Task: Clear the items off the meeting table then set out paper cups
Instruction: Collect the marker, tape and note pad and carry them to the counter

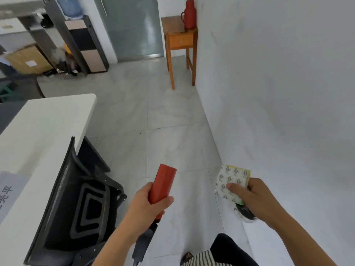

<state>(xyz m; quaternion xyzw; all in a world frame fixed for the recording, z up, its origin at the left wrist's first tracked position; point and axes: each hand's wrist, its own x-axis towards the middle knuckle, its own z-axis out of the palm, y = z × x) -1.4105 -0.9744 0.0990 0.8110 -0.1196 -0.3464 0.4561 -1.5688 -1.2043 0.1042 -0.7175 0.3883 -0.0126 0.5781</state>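
Two forward grips: left hand (148,203), red box (163,181); right hand (256,198), patterned pack (229,178).

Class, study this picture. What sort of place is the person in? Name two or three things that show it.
Probably an office meeting room: a long white table with a black mesh chair beside it, and a red flask on a wooden side table.

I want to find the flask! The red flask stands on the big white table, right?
Not quite. The head view shows the red flask standing on the small wooden table by the wall, not on the white table.
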